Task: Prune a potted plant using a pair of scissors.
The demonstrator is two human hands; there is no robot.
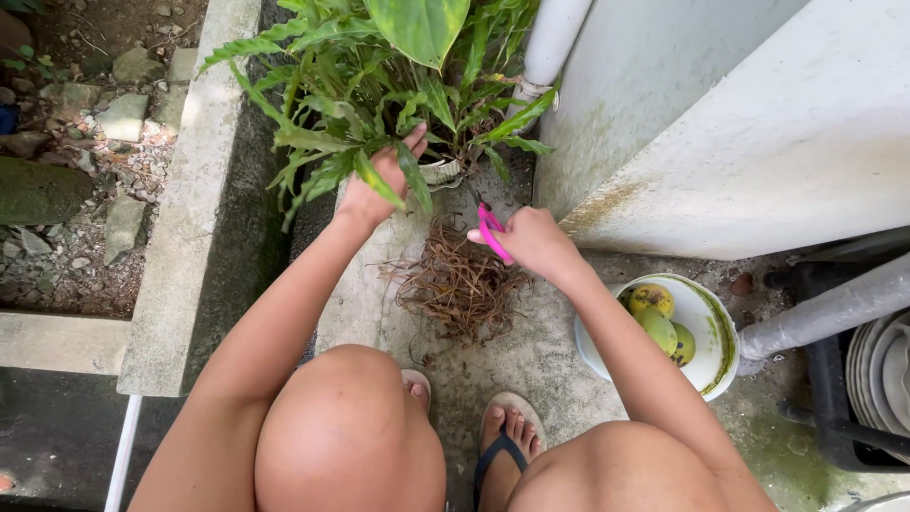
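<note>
A leafy green potted plant [379, 85] stands in a small white pot [442, 172] against the wall corner. My left hand [377, 182] reaches into its lower leaves and holds some of them aside. My right hand [531, 237] grips pink-handled scissors [491, 230], blades pointing up toward the base of the plant. A pile of dry brown roots and trimmings [462, 283] lies on the concrete between my hands and my knees.
A white bowl [713, 372] with a few green-yellow fruits [658, 320] sits at my right. A grey pipe [834, 308] and a stack of plates [877, 374] are farther right. A concrete kerb [185, 218] and stony soil [76, 142] lie left.
</note>
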